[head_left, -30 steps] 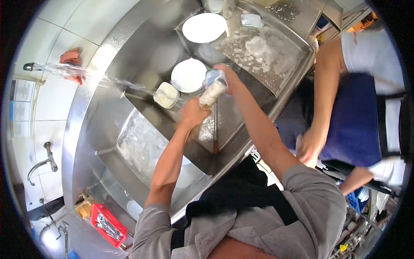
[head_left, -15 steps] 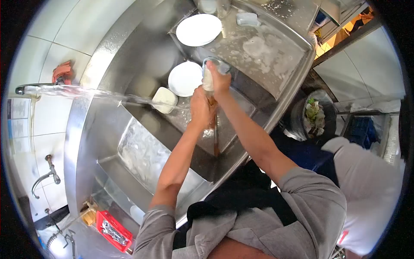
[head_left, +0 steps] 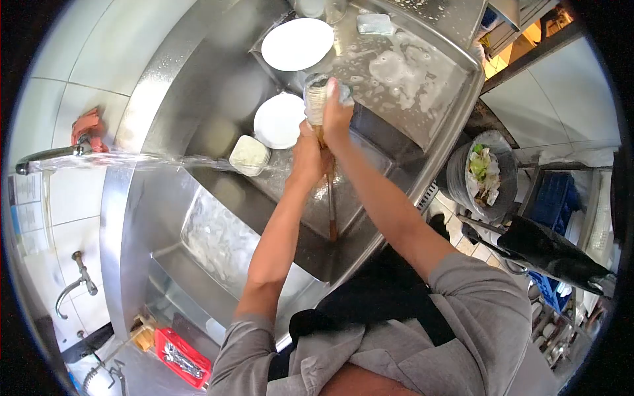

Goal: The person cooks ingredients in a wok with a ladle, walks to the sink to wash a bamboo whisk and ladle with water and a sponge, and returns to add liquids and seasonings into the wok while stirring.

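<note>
My left hand (head_left: 308,157) is closed round the brown lower part of a pale, ribbed, cylinder-like object (head_left: 316,102), whose exact kind I cannot make out. Closed at its upper end, my right hand (head_left: 337,117) presses a light blue-white cloth or sponge (head_left: 345,94) against it. Below my hands a thin brown stick (head_left: 332,214) reaches down in the sink; whether it joins the object is hidden. Left of the hands lie a round white plate (head_left: 279,122) and a square tub (head_left: 249,156) with pale contents. A larger white plate (head_left: 297,44) lies further up.
Water streams from a tap (head_left: 49,157) across the steel sink towards the tub. Soapy water covers the right-hand drainboard (head_left: 422,72). A red basket (head_left: 179,358) of cutlery stands at lower left, a lined bin (head_left: 487,175) with food scraps at right.
My right hand has tilted the pale object more upright, and the cloth has moved up round its top. The other person, at the right earlier, has left that spot. The view has shifted slightly.
</note>
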Action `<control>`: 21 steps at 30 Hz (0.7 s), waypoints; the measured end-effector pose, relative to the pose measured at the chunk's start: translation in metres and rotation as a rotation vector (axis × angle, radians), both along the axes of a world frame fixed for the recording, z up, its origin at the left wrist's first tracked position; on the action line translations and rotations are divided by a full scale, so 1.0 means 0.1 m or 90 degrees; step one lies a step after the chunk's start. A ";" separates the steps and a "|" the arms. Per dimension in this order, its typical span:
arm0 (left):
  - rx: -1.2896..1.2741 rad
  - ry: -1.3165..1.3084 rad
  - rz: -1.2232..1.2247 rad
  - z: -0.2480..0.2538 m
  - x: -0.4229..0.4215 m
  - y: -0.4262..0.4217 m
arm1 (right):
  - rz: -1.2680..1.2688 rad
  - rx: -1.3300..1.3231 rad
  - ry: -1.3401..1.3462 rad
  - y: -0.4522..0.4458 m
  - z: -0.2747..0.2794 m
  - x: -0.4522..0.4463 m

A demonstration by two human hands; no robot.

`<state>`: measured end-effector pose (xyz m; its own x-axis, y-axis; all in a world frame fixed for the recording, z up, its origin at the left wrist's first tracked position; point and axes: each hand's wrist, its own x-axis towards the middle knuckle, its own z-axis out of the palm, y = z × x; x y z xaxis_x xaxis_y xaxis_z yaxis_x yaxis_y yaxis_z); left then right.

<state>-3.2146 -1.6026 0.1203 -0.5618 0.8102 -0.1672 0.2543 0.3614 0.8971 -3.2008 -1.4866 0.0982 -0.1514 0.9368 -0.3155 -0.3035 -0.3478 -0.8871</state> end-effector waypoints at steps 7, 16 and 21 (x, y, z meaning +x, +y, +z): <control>0.216 -0.722 0.088 0.87 -0.24 -0.31 | 0.139 0.506 -0.072 -0.18 0.47 0.36; 0.296 -0.522 0.191 0.65 -0.08 -0.91 | 0.390 0.797 -0.103 -0.67 0.76 0.66; 0.294 -0.569 0.187 0.73 0.26 -0.77 | 0.383 0.867 -0.302 -0.08 0.77 0.88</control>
